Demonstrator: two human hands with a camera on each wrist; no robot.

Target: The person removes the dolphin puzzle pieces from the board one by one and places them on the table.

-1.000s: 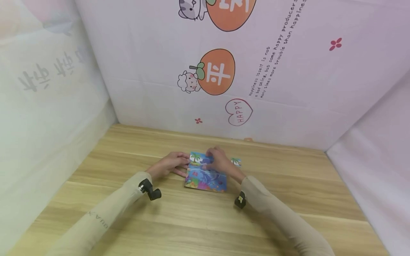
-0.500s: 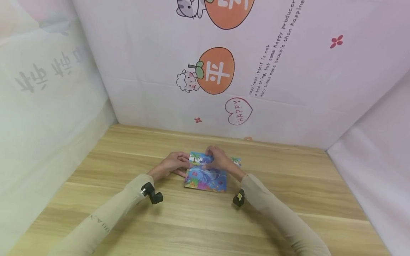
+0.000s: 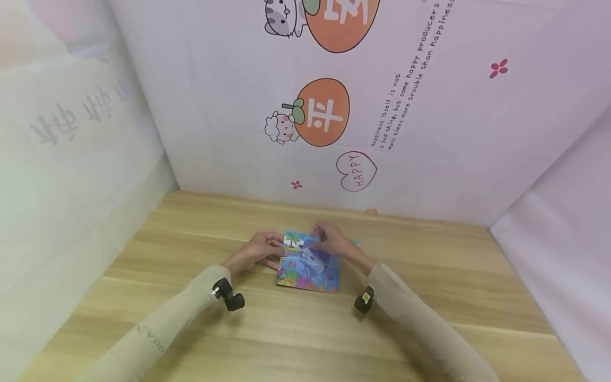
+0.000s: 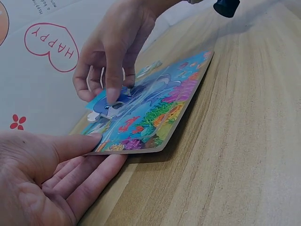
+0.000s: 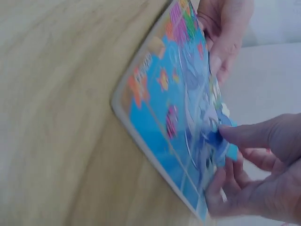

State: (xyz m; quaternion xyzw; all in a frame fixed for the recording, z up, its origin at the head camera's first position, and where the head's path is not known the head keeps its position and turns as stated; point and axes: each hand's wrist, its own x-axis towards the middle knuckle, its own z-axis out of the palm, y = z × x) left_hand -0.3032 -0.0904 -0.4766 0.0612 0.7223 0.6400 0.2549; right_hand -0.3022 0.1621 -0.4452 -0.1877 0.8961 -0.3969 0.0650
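A jigsaw puzzle board (image 3: 307, 277) with a bright sea scene and a dolphin lies on the wooden table, its left edge tipped up a little in the left wrist view. My left hand (image 3: 260, 248) grips that edge, thumb on top and fingers underneath. From above, my right hand (image 3: 335, 244) pinches a blue puzzle piece (image 5: 232, 151) between thumb and fingers, over the back part of the picture. This piece sits raised and tilted against the board. Part of it is covered by my fingers. Another small piece (image 3: 356, 242) lies beyond my right wrist, mostly hidden.
The wooden table (image 3: 305, 339) extends around the board on all sides. A white printed cloth (image 3: 229, 132) hangs behind it, with more cloth to the left and right. Small black cameras (image 3: 234, 301) are strapped to both wrists.
My right hand has shifted slightly to the right over the board and now covers more of the loose piece. My left hand stays at the left edge. The head view has tilted slightly.
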